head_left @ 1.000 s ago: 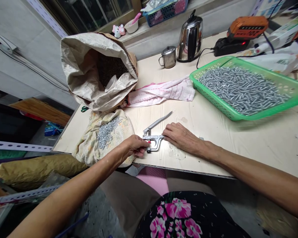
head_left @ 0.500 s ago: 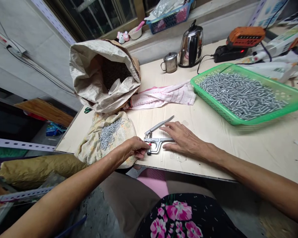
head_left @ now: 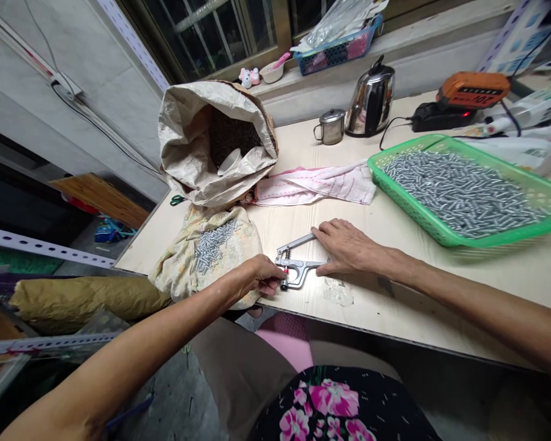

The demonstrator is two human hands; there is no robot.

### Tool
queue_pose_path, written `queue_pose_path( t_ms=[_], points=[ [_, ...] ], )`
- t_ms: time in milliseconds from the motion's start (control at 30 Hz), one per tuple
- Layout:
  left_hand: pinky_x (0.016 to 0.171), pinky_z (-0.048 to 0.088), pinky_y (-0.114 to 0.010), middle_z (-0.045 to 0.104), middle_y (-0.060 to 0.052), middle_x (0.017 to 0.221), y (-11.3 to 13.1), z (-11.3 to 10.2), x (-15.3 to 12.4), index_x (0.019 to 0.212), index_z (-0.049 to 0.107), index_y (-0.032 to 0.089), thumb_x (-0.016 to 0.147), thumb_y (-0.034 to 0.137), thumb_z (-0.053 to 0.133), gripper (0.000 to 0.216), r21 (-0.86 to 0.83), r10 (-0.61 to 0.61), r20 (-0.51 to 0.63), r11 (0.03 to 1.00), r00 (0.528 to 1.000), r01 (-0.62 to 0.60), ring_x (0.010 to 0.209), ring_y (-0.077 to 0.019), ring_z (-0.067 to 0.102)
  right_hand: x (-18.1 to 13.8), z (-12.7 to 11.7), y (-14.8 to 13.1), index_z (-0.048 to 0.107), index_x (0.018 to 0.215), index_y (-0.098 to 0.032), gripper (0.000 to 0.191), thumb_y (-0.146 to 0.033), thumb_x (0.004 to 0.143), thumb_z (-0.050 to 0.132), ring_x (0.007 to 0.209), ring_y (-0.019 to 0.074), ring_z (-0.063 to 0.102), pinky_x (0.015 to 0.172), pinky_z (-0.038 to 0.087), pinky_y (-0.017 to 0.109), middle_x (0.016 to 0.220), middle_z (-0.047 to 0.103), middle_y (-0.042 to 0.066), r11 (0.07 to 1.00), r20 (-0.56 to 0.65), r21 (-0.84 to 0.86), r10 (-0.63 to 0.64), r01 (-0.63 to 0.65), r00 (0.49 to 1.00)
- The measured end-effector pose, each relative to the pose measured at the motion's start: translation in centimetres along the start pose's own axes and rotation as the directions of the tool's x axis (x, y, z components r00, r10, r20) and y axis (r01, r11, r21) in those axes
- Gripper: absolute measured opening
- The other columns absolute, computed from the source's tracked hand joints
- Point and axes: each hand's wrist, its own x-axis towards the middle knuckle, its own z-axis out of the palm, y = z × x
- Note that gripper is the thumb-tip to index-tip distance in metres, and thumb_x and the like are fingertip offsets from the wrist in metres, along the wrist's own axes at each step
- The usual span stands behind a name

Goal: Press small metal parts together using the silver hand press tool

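Observation:
A pair of grey hand-press snap pliers [head_left: 298,264] lies on the table near its front edge, its upper lever raised at an angle and a spring by the jaw. My right hand [head_left: 346,248] closes round the handle ends, fingertips over the upper lever and thumb at the lower handle. At the red-marked jaw, my left hand [head_left: 265,275] pinches with thumb and finger; whatever is between them is too small to make out. Beside my left wrist, a pile of small silver metal pins [head_left: 215,245] rests on a patterned cloth [head_left: 174,269].
A green basket [head_left: 417,214] full of similar metal pins stands at right. Behind lie a pink-and-white towel [head_left: 321,185] and an open sack [head_left: 183,128] with dark contents. Further back are a steel mug [head_left: 332,127], a kettle [head_left: 370,101] and an orange battery [head_left: 475,89] on its charger.
My right-hand fingers have moved onto the end of the upper lever, which sits slightly lower. My left hand stays at the jaw. The whole view has shifted a little.

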Motion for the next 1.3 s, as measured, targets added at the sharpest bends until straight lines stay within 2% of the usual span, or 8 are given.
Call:
queue_pose_path(
  t_ms=[333,433,500,567,633,700,867,1300],
  points=[
    [0.050,0.050,-0.023,0.047,0.004,0.041,-1.2,0.1,0.3,0.057,0.057,0.012,0.080,0.017,0.069,0.026,-0.062,0.038,0.006,0.997,0.999,-0.038,0.036,-0.0063,0.043,-0.3,-0.2,-0.4,0.053,0.121,-0.010,0.076,-0.065,0.071,0.070,0.100,0.0327,0.050,0.087,0.039,0.043,0.115,0.055,0.018,1.000,0.012,-0.007,-0.015,0.015,1.000],
    [0.058,0.051,-0.027,0.051,0.002,0.046,-1.8,0.1,-0.5,0.058,0.058,0.013,0.083,0.024,0.065,0.028,0.134,0.152,-0.106,0.981,0.983,-0.137,0.043,-0.0097,0.049,-0.1,-0.6,-0.5,0.056,0.116,-0.011,0.066,-0.059,0.074,0.071,0.099,0.0321,0.050,0.086,0.040,0.041,0.111,0.057,0.017,1.000,0.029,0.010,-0.006,0.005,1.000],
    [0.066,0.050,-0.030,0.061,-0.003,0.061,-2.1,0.3,-1.1,0.067,0.063,0.014,0.087,0.030,0.060,0.026,0.418,0.415,-0.264,0.863,0.870,-0.284,0.060,-0.0151,0.059,0.0,-0.9,-0.6,0.057,0.112,-0.012,0.059,-0.055,0.074,0.072,0.098,0.0310,0.050,0.085,0.041,0.040,0.108,0.057,0.015,0.999,0.032,0.035,0.002,-0.003,0.999],
    [0.076,0.049,-0.031,0.067,-0.007,0.086,-2.0,0.8,-1.2,0.085,0.068,0.015,0.089,0.035,0.059,0.022,0.679,0.694,-0.289,0.634,0.659,-0.370,0.085,-0.0209,0.063,0.0,-1.0,-0.7,0.058,0.109,-0.012,0.055,-0.052,0.075,0.073,0.097,0.0300,0.050,0.084,0.041,0.039,0.106,0.056,0.014,0.998,0.029,0.055,0.004,-0.006,1.000],
    [0.086,0.047,-0.033,0.064,-0.010,0.111,-1.4,1.6,-0.6,0.105,0.065,0.017,0.086,0.040,0.063,0.030,0.816,0.843,-0.166,0.409,0.511,-0.410,0.107,-0.0250,0.056,0.0,-0.9,-0.7,0.058,0.109,-0.011,0.056,-0.052,0.074,0.074,0.097,0.0300,0.049,0.084,0.042,0.039,0.106,0.056,0.014,0.998,0.030,0.059,0.009,-0.011,1.000],
    [0.095,0.044,-0.036,0.056,-0.012,0.128,-0.3,2.3,0.3,0.121,0.057,0.015,0.081,0.041,0.069,0.049,0.854,0.892,-0.004,0.238,0.452,-0.462,0.118,-0.0276,0.048,0.0,-0.9,-0.6,0.057,0.112,-0.010,0.061,-0.053,0.072,0.075,0.097,0.0305,0.049,0.085,0.043,0.040,0.107,0.055,0.015,0.998,0.048,0.063,0.008,-0.011,0.999],
    [0.101,0.040,-0.040,0.054,-0.014,0.127,2.0,3.0,1.8,0.131,0.045,0.012,0.080,0.035,0.069,0.061,0.839,0.854,0.184,0.122,0.486,-0.531,0.116,-0.0277,0.048,-0.1,-1.7,-0.3,0.052,0.123,-0.012,0.073,-0.048,0.067,0.080,0.103,0.0318,0.049,0.081,0.045,0.039,0.115,0.054,0.016,0.996,0.150,0.086,0.010,-0.023,0.989],
    [0.086,0.045,-0.035,0.059,-0.008,0.094,2.3,4.1,1.7,0.091,0.062,0.013,0.092,0.024,0.057,0.011,0.829,0.839,0.157,0.176,0.522,-0.531,0.100,-0.0236,0.051,-0.8,-0.9,-1.0,0.062,0.085,-0.016,0.002,-0.017,0.087,0.062,0.084,0.0197,0.054,0.071,0.037,0.030,0.088,0.060,0.006,0.976,0.109,0.202,0.060,-0.081,0.992]
  ],
)
